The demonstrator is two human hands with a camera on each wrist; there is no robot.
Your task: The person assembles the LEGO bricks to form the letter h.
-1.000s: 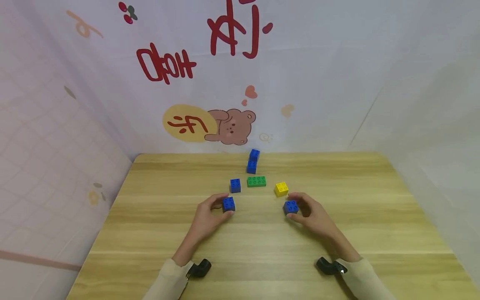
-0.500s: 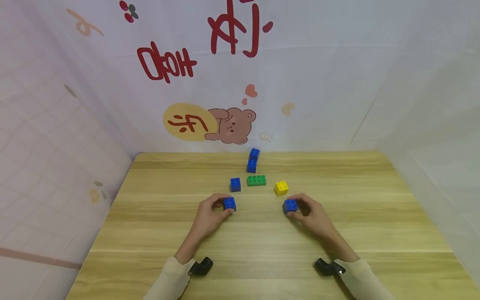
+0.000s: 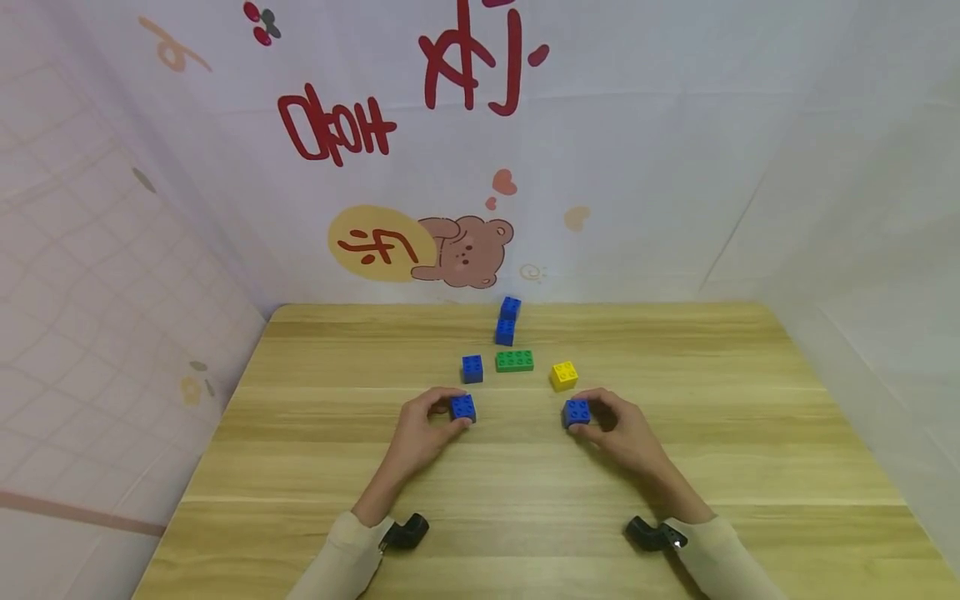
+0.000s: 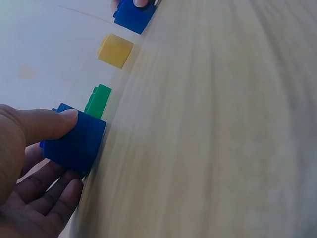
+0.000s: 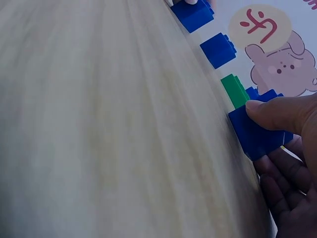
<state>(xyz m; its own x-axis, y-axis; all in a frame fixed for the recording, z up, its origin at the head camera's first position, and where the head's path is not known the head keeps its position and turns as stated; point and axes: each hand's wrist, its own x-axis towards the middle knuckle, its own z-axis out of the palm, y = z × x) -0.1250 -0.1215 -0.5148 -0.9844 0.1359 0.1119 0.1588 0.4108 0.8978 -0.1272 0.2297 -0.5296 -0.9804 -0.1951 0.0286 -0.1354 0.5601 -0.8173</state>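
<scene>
In the head view my left hand [image 3: 418, 432] pinches a blue toy building brick [image 3: 462, 408] between thumb and fingers, low at the wooden tabletop. Opposite it, my right hand [image 3: 628, 433] grips another blue brick [image 3: 577, 413] the same way. A gap separates these two bricks. The left wrist view shows the thumb on the near face of the left blue brick [image 4: 77, 139]. In the right wrist view the thumb presses the right blue brick [image 5: 257, 131], whose studs face away from the table.
Beyond my hands lie a single blue brick [image 3: 472, 368], a long green brick [image 3: 514, 361] and a yellow brick [image 3: 564, 376]. Farther back, two blue bricks [image 3: 506, 332] stand one behind the other near the printed cloth wall [image 3: 637, 167]. The table [image 3: 495, 517] extends toward me.
Both hands have slid slightly toward each other with their blue bricks, narrowing the gap. The other bricks keep their places on the table.
</scene>
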